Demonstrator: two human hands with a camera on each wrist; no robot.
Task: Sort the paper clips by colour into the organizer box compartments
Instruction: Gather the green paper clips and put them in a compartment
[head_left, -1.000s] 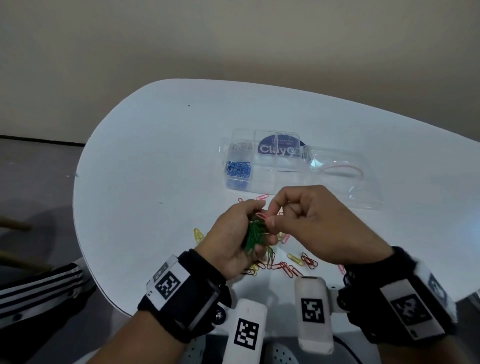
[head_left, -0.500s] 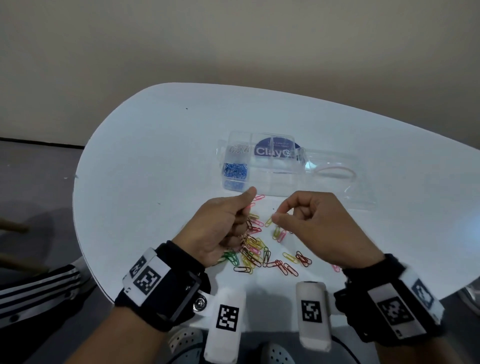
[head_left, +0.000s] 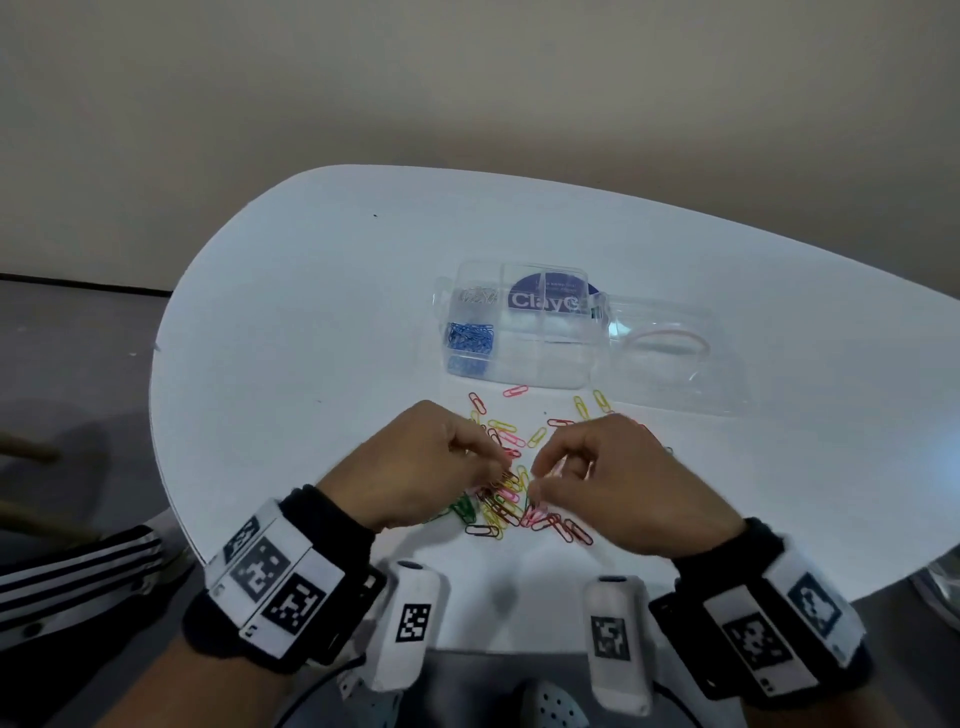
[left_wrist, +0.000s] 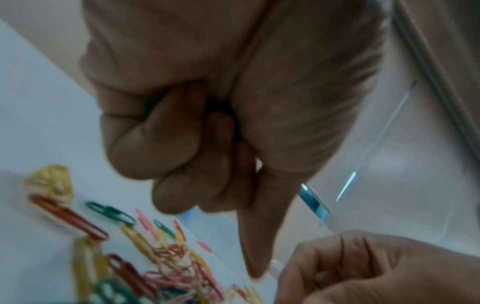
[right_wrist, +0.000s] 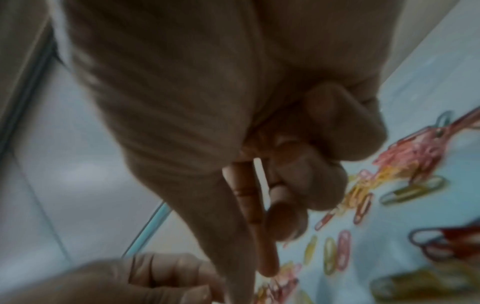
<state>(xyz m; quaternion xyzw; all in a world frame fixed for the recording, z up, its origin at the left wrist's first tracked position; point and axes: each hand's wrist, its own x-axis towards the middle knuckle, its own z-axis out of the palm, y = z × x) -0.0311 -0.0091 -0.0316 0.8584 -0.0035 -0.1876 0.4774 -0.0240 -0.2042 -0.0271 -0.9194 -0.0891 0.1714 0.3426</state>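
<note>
A mixed pile of paper clips (head_left: 506, 512) in red, pink, yellow and green lies on the white table (head_left: 311, 338) between my hands. My left hand (head_left: 488, 462) is curled into a fist over the pile's left side. In the left wrist view a green clip (left_wrist: 146, 107) peeks out from between its curled fingers (left_wrist: 182, 164). My right hand (head_left: 540, 478) hovers over the pile's right side with curled fingers. In the right wrist view its thumb (right_wrist: 267, 263) and forefinger (right_wrist: 285, 222) stand slightly apart with no clip between them. The clear organizer box (head_left: 519, 374) behind holds blue clips (head_left: 470, 338) and silver clips (head_left: 475, 296).
The box's open clear lid (head_left: 675, 374) lies to its right with a pink rubber band (head_left: 667, 338) under it. Loose clips (head_left: 589, 405) are scattered between the box and the pile. The table's near edge runs just below my wrists; floor lies to the left.
Both hands dropped from chest height to the pile. The bundle of green clips seen in the left hand a second ago is now closed inside its fist. The right hand moved down to the clips.
</note>
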